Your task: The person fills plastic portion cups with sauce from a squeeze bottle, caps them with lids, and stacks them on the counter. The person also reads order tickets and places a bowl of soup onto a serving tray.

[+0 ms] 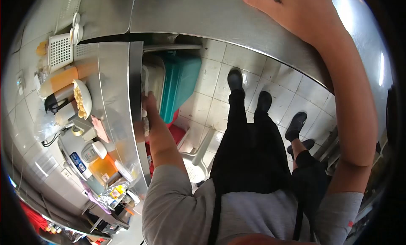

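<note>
My left hand (149, 104) reaches in below the edge of the steel counter at the left. It is close to a beige container (154, 82) and a teal plastic bin (181, 82) beneath that counter. Most of its fingers are hidden, so whether it holds anything cannot be made out. My right hand (302, 16) lies flat on the steel surface (198, 16) at the top, thumb stretched away from the palm. The frame's upper edge cuts off its other fingertips, and no object shows in it.
On the left counter (114, 76) stand a white bowl of yellowish food (86, 99), a tub of orange contents (101, 169) and a white basket (60, 52). A plastic stool (196, 160) stands on the tiled floor (207, 105). Another person's shoe (296, 125) is at the right.
</note>
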`<state>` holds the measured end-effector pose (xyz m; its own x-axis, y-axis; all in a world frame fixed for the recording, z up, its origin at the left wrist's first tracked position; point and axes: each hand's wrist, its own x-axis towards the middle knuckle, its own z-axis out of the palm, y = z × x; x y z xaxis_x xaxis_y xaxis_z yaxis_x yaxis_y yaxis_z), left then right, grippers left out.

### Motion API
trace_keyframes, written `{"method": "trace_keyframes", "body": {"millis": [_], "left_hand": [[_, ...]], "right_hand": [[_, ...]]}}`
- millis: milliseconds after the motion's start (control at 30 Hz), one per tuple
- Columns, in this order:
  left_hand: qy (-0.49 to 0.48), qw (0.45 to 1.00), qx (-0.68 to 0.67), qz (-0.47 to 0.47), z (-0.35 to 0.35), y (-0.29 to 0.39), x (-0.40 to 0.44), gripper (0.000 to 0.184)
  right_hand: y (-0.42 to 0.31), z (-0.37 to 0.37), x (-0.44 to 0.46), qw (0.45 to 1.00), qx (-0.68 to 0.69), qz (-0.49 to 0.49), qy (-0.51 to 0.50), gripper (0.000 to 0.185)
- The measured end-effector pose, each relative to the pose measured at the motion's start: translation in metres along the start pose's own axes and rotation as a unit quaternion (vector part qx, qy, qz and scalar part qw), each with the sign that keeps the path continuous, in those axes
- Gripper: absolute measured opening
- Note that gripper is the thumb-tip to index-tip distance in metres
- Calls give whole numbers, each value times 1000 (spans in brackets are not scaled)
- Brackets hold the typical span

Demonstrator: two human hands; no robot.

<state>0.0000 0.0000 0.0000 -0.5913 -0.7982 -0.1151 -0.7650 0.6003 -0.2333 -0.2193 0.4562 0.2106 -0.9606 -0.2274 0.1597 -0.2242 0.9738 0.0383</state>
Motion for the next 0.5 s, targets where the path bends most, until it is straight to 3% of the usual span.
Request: {"method": "trace_keyframes", "body": {"millis": [67, 167, 200, 267, 400, 500], "left_hand": [[-70, 991, -28, 109, -13, 5, 5, 42], [121, 982, 37, 138, 44, -28, 48, 39], [133, 979, -44, 145, 43, -16, 60, 39], [130, 969, -145, 150, 30, 15, 73, 40], [72, 975, -162, 132, 9, 61, 94, 41], [49, 978, -165, 115, 5, 69, 101, 41]], "right_hand": [[-2, -5, -2, 1000, 9, 5, -22, 75], [-12, -13, 0, 998, 3, 24, -60, 74], [-15, -17, 2, 998, 7, 28, -60, 74], [-20, -22, 1, 999, 1, 26, -47, 73], [-11, -1, 2, 998, -67, 7, 11, 66], [11, 19, 7, 997, 0, -57, 59, 69]]}}
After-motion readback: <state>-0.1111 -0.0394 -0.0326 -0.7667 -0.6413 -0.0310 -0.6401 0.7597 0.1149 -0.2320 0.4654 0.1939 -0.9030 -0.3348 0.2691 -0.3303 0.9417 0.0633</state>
